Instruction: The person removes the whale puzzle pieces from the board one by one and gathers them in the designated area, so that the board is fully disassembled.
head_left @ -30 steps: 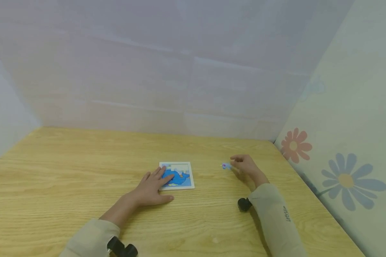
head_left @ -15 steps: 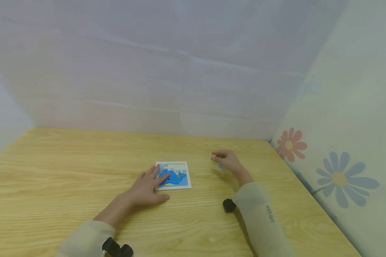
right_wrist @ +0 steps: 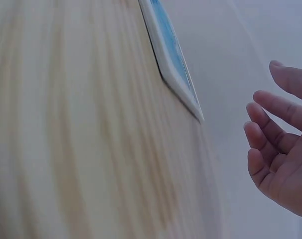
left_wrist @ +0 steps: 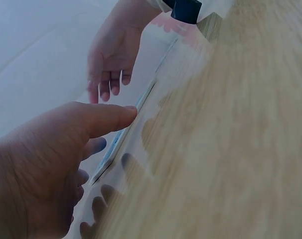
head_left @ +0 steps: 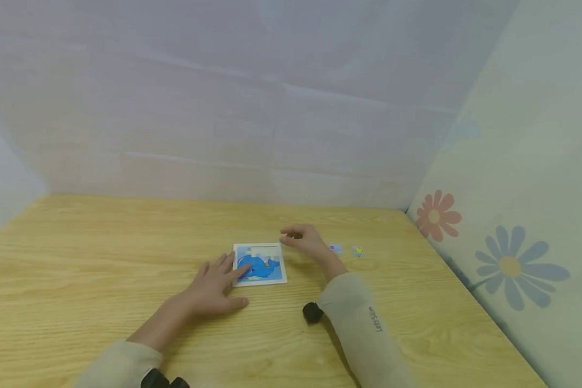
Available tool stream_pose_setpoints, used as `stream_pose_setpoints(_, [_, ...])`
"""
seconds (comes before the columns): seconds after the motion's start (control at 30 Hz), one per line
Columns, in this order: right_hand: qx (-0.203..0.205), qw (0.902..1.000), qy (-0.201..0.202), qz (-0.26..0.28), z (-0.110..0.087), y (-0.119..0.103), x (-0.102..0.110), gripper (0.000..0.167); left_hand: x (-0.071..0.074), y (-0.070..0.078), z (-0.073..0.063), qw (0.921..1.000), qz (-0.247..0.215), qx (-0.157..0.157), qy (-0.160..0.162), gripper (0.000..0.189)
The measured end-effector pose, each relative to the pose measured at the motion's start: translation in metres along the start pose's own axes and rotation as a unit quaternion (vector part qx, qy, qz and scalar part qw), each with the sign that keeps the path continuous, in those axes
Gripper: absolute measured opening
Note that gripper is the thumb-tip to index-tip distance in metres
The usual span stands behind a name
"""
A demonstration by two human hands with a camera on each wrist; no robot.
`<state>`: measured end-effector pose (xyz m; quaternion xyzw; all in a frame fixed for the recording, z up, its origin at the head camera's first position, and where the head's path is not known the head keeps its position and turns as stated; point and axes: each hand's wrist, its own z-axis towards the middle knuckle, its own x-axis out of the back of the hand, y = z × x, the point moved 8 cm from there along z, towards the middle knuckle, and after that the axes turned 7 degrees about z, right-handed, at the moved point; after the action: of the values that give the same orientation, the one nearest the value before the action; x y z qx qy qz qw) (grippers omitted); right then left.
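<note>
- The whale puzzle (head_left: 265,267) lies flat on the worktop (head_left: 257,339), face up, in front of the person, and looks light and stiff, like thin board, so it would probably slide if nudged from one side
- Its white frame (head_left: 285,269) is slim and raised only a little, so the outer edge seems the best hold, pinched from two opposite sides or steadied with a flat hand
- The left hand (head_left: 210,288) rests at the left edge with its fingers spread and straight, the index finger reaching over the picture; it grasps nothing
- The right hand (head_left: 309,242) hovers just beside the upper right corner, fingers loosely bent and thumb apart from them; nothing shows in its grasp
- A pale patch (head_left: 270,251) near the top of the picture looks like bare backing
- The lilac piece (head_left: 336,248) and the flower piece (head_left: 358,251) lie near each other to the right of the puzzle; both seem thin, stiff and very light, awkward to lift from a flat surface, best pinched by opposite edges between thumb and index finger
- Any narrow tabs on them could bend or fray under force; how slippery the printed face is, I cannot tell
</note>
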<state>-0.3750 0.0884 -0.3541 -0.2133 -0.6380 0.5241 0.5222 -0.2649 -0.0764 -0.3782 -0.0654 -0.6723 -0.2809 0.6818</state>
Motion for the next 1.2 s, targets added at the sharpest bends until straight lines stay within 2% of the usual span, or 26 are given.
stream_pose_setpoints(0.13, [0.006, 0.9999, -0.011, 0.0, 0.009, -0.002, -0.019, 0.035, 0.0, -0.002, -0.003, 1.0, -0.006, -0.003, 0.0, 0.072])
stream_pose_setpoints(0.37, [-0.01, 0.9999, -0.01, -0.005, 0.015, 0.002, -0.041, 0.031, -0.004, -0.003, -0.004, 0.9999, 0.002, -0.011, 0.003, 0.073])
stream_pose_setpoints(0.6, [-0.047, 0.9986, 0.017, 0.016, 0.016, 0.014, -0.05, 0.025, -0.005, 0.002, -0.003, 0.9997, 0.012, -0.019, -0.008, 0.072])
stream_pose_setpoints(0.8, [-0.055, 0.9976, 0.031, 0.027, 0.014, 0.017, -0.055, 0.022, -0.005, 0.005, -0.002, 0.9996, 0.015, -0.024, -0.008, 0.071])
stream_pose_setpoints(0.97, [-0.039, 0.9985, 0.038, -0.01, 0.013, 0.013, -0.058, 0.019, -0.006, 0.005, -0.001, 0.9996, 0.016, -0.023, -0.008, 0.071])
stream_pose_setpoints(1.2, [-0.055, 0.9963, 0.046, -0.046, 0.015, 0.016, -0.062, 0.019, -0.006, 0.004, -0.002, 0.9995, 0.016, -0.025, -0.008, 0.071])
